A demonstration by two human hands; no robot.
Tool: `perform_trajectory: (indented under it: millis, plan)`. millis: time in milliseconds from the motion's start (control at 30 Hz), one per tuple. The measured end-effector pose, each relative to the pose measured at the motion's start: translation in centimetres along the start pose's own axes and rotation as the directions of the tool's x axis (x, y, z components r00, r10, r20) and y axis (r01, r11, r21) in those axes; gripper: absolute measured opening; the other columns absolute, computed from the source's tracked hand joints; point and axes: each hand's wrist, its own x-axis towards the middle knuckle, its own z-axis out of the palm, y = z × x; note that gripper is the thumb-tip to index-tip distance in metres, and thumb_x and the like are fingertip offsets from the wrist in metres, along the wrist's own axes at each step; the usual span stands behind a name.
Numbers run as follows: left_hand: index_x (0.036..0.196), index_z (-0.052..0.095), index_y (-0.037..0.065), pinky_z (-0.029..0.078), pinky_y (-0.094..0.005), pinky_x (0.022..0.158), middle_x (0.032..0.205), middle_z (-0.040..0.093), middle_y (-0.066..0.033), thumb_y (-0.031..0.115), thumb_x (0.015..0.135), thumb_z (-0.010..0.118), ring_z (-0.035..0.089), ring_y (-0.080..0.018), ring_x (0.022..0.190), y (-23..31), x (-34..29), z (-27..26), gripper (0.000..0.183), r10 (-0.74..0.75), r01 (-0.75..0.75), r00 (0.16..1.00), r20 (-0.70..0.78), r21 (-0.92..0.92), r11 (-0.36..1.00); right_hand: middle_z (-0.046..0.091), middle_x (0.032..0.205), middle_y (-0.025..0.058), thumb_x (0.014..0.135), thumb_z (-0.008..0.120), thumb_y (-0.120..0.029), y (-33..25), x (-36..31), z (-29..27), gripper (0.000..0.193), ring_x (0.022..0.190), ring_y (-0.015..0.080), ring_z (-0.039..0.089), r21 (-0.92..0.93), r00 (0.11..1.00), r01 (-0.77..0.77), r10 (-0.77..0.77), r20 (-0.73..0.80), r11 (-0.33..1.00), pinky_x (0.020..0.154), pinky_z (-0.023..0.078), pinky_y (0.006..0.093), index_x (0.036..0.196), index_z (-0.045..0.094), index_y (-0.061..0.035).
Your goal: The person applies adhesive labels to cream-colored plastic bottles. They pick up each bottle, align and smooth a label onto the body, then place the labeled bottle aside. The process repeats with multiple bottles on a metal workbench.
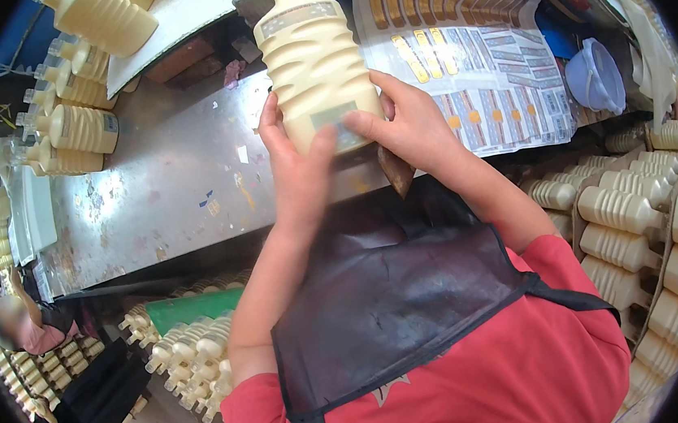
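"Head view: where is our bottle?"

"Between both our hands, over the near part of the table, neck pointing far, base toward us. Its neck end lies in front of a block; whether it rests there, we cannot tell."

"How should it handle?"

"We judge it fairly heavy if that cream colour is a filling, which we can't confirm. The walls look like smooth plastic, probably firm along the ridges and a little springy on flat parts. It could slip in dry fingers, though it hardly looks fragile."

"And where do we grip it best?"

"Low on both sides, as we have it: the ridges should give the fingers some bite, and two hands stop it rolling. The label near the base seems the delicate bit, since thumb pressure could crease it."

"Our fingers, then?"

"Our left hand has its fingers curled along the left wall, the thumb blurred near the label. Our right hand wraps the right wall, its thumb pressed flat by the label's right edge. Fingertips behind the bottle are hidden."

"Arms?"

"Our left forearm rises steeply toward the far side; our right forearm slants in from the right, beside the label sheet. Both elbows stand out from the apron."
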Motion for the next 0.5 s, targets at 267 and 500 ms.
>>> perform_trajectory:
  millis: [267,500]
  plan:
    - [0.157,0.014,-0.004,0.039,-0.0396,0.115,0.152,0.037,-0.024,0.012,0.092,0.068,0.045,-0.0289,0.138,0.1,0.0,0.1,0.087,-0.003,0.003,1.0,-0.009,0.008,1.0,0.052,0.075,-0.0018,0.089,0.079,-0.042,0.4,0.0,-0.1,0.062,0.071,0.0079,0.046,0.168,0.999,-0.023,0.017,0.034,0.985,0.065,0.043,0.0272,0.132,0.063,-0.0014]
    - [0.156,0.014,-0.003,0.04,-0.0393,0.114,0.151,0.038,-0.0234,0.012,0.091,0.07,0.047,-0.0284,0.135,0.5,0.0,0.5,0.087,-0.029,0.029,0.999,-0.026,-0.011,1.0,0.055,0.077,-0.0004,0.088,0.078,-0.038,0.2,0.0,0.0,0.059,0.073,0.0085,0.049,0.11,1.0,-0.016,0.014,0.016,0.994,0.068,0.045,0.0276,0.132,0.062,-0.0006]
